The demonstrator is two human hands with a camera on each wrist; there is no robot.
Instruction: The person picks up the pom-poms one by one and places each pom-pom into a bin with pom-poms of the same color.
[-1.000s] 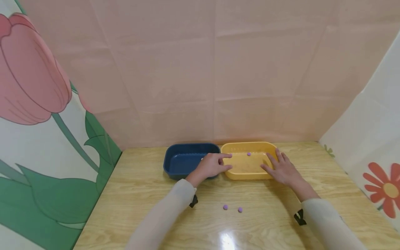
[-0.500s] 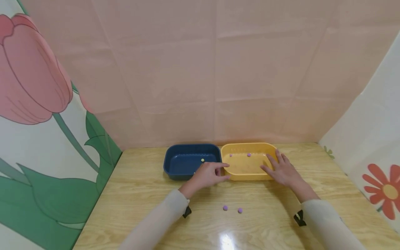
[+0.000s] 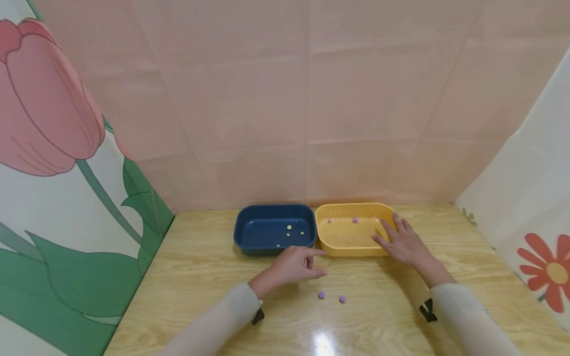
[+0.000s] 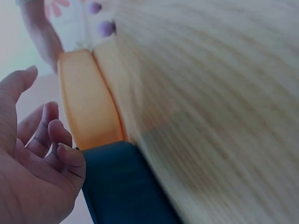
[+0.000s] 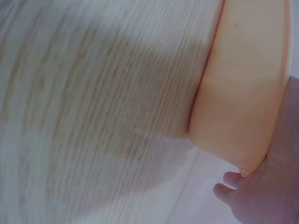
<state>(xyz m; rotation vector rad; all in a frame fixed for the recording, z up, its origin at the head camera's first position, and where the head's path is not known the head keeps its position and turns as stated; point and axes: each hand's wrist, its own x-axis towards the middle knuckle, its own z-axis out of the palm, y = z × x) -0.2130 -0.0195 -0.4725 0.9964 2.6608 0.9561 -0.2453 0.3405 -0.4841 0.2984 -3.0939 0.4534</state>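
My left hand hovers in front of the blue tray, its index finger and thumb apart with nothing between them. The other fingers bend loosely, as the left wrist view shows. Two small purple balls lie on the table nearer to me than this hand. Two more purple balls sit inside the yellow tray. My right hand rests at that tray's right end, fingers spread over the rim. In the right wrist view it lies against the yellow wall.
The blue and yellow trays stand side by side at the back of the wooden table. Several small yellow balls lie in the blue one. A pink cloth backdrop rises right behind them.
My left hand has drawn back from over the yellow tray toward me. A second purple ball has come into sight in that tray. My right hand has stayed put.
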